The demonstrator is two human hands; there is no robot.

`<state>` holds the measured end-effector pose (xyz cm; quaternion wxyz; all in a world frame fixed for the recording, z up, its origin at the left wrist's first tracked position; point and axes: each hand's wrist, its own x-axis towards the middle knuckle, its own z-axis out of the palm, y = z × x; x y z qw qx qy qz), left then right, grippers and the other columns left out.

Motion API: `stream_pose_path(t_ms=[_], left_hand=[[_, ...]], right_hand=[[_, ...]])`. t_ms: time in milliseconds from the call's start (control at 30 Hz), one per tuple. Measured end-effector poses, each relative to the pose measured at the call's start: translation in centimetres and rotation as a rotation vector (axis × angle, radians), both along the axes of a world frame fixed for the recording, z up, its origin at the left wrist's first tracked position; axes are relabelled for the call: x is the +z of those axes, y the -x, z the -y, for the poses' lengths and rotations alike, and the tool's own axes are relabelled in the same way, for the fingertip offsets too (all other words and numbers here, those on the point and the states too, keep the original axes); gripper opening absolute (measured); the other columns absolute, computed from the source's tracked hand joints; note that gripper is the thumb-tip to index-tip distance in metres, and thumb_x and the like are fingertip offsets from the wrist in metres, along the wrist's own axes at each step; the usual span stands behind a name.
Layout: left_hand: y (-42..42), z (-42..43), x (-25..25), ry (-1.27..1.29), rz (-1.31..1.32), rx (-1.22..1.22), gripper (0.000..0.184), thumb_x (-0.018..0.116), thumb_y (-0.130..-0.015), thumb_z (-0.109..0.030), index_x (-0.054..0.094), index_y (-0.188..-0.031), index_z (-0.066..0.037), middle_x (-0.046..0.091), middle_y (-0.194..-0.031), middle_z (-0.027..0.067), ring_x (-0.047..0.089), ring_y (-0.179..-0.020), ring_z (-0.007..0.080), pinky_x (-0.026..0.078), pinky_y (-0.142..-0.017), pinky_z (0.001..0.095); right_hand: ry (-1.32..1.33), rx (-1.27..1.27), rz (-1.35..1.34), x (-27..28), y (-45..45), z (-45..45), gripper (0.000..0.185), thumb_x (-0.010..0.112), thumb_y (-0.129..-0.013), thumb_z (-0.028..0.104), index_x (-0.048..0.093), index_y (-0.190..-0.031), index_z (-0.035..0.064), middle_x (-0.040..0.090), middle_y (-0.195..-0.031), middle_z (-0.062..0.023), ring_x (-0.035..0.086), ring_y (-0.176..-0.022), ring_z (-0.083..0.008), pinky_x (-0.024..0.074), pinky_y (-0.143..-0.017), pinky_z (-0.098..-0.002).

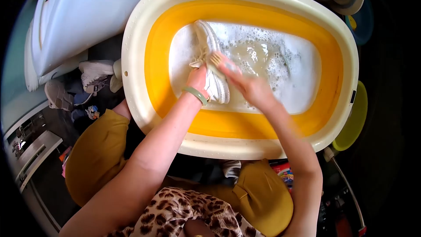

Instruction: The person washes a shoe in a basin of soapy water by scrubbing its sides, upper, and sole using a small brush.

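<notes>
A white shoe (218,88) is held on its side over soapy water (258,57), its sole edge turned to the right. My left hand (198,79), with a pale green bangle (195,95) at the wrist, is closed around the shoe near its laces. Blurred by motion, my right hand (253,88) grips a small brush (216,59) whose tan bristles lie against the side of the shoe. Both hands are inside the oval basin (132,61), which has a cream rim and yellow walls.
Several other shoes (96,73) lie on the floor left of the basin. A glossy white fixture (87,13) stands at the upper left. A yellow-green bowl (354,120) and a blue basin (365,22) sit to the right. My knees (98,158) flank the basin's near side.
</notes>
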<state>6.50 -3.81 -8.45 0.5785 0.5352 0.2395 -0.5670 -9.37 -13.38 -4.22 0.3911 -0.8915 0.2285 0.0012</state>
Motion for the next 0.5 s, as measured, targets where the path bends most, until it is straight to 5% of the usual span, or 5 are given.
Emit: stream_pose_path(t_ms=[67,133,367,500], left_hand=[[-0.8,0.3,-1.3,0.191,-0.043,-0.018,0.031,0.046,-0.095,-0.029,0.053,-0.116,-0.007,0.061,-0.108,0.0073,0.06,-0.097,0.0193,0.051,-0.083,0.035],[-0.6,0.4,-0.9,0.159,-0.002,0.003,0.029,0.052,-0.092,-0.023,0.054,-0.11,0.0,0.062,-0.102,0.0104,0.062,-0.089,0.0217,0.053,-0.077,0.0363],[-0.4,0.0,-1.1,0.055,0.058,0.021,0.031,0.05,-0.093,-0.023,0.056,-0.112,0.001,0.063,-0.102,0.0113,0.063,-0.088,0.0221,0.053,-0.073,0.0361],[0.1,0.3,-0.1,0.005,0.069,-0.021,0.03,0.051,-0.093,-0.024,0.055,-0.111,0.0,0.062,-0.101,0.0109,0.063,-0.086,0.0228,0.054,-0.073,0.0361]], right_hand=[[0.075,0.003,0.021,-1.1,-3.9,2.3,0.044,0.055,-0.088,0.018,0.05,-0.128,0.0351,0.061,-0.07,-0.0156,0.057,-0.052,-0.0287,0.0482,-0.05,-0.0369],[-0.02,-0.135,0.102,-1.1,-5.5,2.6,0.04,0.054,-0.089,0.021,0.052,-0.126,0.0352,0.062,-0.075,-0.0162,0.059,-0.057,-0.0301,0.0491,-0.054,-0.0382],[-0.255,0.022,-0.174,1.5,4.4,-4.3,0.045,0.057,-0.087,0.019,0.049,-0.129,0.0341,0.063,-0.076,-0.0162,0.061,-0.059,-0.0307,0.0505,-0.057,-0.0373],[-0.016,0.021,-0.08,0.0,0.8,-0.7,0.046,0.057,-0.086,0.021,0.048,-0.129,0.0366,0.061,-0.068,-0.0139,0.059,-0.053,-0.0286,0.0483,-0.051,-0.0365]])
